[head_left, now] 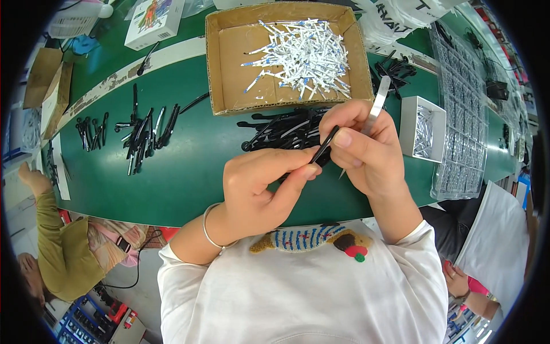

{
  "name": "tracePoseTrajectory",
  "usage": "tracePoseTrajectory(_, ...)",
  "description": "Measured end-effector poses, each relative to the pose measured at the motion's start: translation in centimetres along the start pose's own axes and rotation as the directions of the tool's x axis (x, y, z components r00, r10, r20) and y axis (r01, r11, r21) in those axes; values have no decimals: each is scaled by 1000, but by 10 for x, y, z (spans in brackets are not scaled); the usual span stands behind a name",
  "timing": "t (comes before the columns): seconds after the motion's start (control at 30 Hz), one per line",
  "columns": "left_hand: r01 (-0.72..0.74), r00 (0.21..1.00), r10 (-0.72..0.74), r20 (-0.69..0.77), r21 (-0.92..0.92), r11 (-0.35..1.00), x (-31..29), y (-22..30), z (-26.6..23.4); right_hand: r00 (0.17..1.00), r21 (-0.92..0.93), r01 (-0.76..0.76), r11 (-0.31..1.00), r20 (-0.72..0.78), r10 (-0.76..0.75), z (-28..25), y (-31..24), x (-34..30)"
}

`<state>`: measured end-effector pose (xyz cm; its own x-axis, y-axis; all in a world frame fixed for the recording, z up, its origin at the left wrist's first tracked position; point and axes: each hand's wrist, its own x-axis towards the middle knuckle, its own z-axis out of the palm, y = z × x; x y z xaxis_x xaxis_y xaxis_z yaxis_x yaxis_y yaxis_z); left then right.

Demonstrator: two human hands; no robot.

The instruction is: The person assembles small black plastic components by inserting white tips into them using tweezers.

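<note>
My left hand (260, 192) pinches the lower end of a slim, glossy black strip-like piece (326, 143) between thumb and fingertips. The upper part of that piece is held by the thumb and fingers of my right hand (372, 149). Metal tweezers (376, 108) also rest in my right hand, their wide end up and a thin tip showing below the fingers. Just behind both hands lies a heap of similar long black pieces (275, 132), partly covered by my right hand. Exactly what kind of part the black piece is, I cannot tell.
Behind the heap stands a cardboard box (216, 69) with many white and blue slips. To the right are a small white box (408, 129) of small pale pieces and a clear compartment tray (458, 132). More black pieces (140, 140) lie left. People sit on both sides.
</note>
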<state>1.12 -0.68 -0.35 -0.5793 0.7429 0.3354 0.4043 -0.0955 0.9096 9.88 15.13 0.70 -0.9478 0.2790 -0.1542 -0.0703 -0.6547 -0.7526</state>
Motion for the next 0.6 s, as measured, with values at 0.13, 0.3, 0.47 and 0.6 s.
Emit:
tracePoseTrajectory(0.13, 118, 993, -120, 0, -188, 975, 3, 0, -1, 995, -59, 95, 994, -25, -97, 10, 5, -3)
tracePoseTrajectory(0.3, 154, 987, -158, -39, -96, 983, 5, 1, -1, 982, -128, 153, 980, -92, -165, 12, 15, -7)
tracePoseTrajectory(0.47, 229, 973, -228, 17, -121, 966, 5, 5, -1, 990, -157, 70, 985, -113, -89, 7, 19, -6)
tracePoseTrajectory(0.6, 188, 982, -185, 33, -128, 974, 6, -1, -1, 996, 23, -5, 1000, -86, 7, 5, 17, -5)
